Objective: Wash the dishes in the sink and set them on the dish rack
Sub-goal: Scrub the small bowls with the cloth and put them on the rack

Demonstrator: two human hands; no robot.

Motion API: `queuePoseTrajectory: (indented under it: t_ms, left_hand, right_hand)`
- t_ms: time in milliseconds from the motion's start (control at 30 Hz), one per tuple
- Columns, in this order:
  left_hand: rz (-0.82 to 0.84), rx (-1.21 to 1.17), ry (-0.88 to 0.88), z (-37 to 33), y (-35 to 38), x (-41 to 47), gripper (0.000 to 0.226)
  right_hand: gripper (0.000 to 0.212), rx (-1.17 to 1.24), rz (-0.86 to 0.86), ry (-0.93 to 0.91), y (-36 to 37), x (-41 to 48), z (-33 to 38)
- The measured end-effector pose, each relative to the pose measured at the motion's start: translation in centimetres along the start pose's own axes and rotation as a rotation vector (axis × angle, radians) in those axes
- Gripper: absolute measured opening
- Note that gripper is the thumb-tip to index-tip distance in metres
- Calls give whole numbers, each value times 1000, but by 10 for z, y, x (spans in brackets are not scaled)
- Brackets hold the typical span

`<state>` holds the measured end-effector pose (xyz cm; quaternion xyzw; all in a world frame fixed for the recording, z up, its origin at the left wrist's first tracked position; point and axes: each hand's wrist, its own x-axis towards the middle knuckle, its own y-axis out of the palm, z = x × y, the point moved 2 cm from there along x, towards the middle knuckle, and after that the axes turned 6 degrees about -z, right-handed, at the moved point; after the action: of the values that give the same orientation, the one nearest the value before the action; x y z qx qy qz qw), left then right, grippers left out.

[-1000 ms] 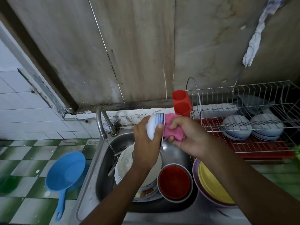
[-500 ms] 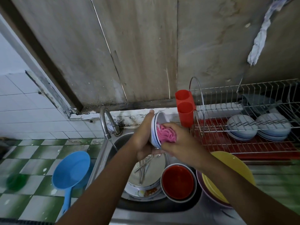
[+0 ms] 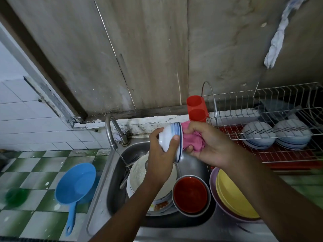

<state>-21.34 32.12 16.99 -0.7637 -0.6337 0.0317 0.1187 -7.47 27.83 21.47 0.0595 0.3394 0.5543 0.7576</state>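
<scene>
Dim, flat indoor light; no hard shadows. Wide-angle bending at edges. Lower corners motion-blurred; centre reasonably sharp. Faint sheen on sink point(image 3: 122, 165) steel.

In the sink point(image 3: 100, 198) stacked plates point(image 3: 138, 175) fill the left and middle, a red bowl point(image 3: 191, 194) the front right; bare steel shows only at the back right. Over that spot the left hand point(image 3: 162, 154) with a striped bowl point(image 3: 170, 137) and the right hand point(image 3: 209, 145) with a pink cloth point(image 3: 191, 140) fill the air. The tap point(image 3: 111, 133) arches over the back left corner. Yellow bowls point(image 3: 232, 194) stand between basin and dish rack point(image 3: 262, 102). Upturned bowls point(image 3: 258, 135) take the rack's right part; the wire before them lies free.
</scene>
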Motion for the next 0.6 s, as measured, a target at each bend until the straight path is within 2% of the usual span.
queuePoseTrajectory:
  t_ms: [100, 167, 233, 333, 367, 433, 500, 600]
  left_hand:
    - [90, -35, 101, 6, -6, 2, 58]
    - [152, -72, 73, 0, -9, 3, 52]
    - [176, -186, -75, -13, -14, 8, 53]
    - [321, -420, -513, -29, -21, 26, 77]
    - [377, -425, -596, -32, -22, 32, 84]
    - [358, -340, -616, -33, -17, 35, 83]
    - [241, -267, -507, -34, -6, 28, 74]
    - [30, -290, -292, -26, 11, 13, 69]
  right_hand:
    - [15, -132, -1, -93, -1, 1, -6]
    - [23, -233, -59, -232, 0, -2, -9]
    - [33, -358, -105, -387, -1, -4, -7]
    - [51, -674, -77, -537, 0, -8, -6]
    - [55, -765, -29, -551, 2, -10, -10]
    - [57, -886, 41, -537, 9, -15, -17]
    - [48, -816, 33, -495, 16, -20, -14]
    - [33, -332, -17, -318, 18, -15, 1]
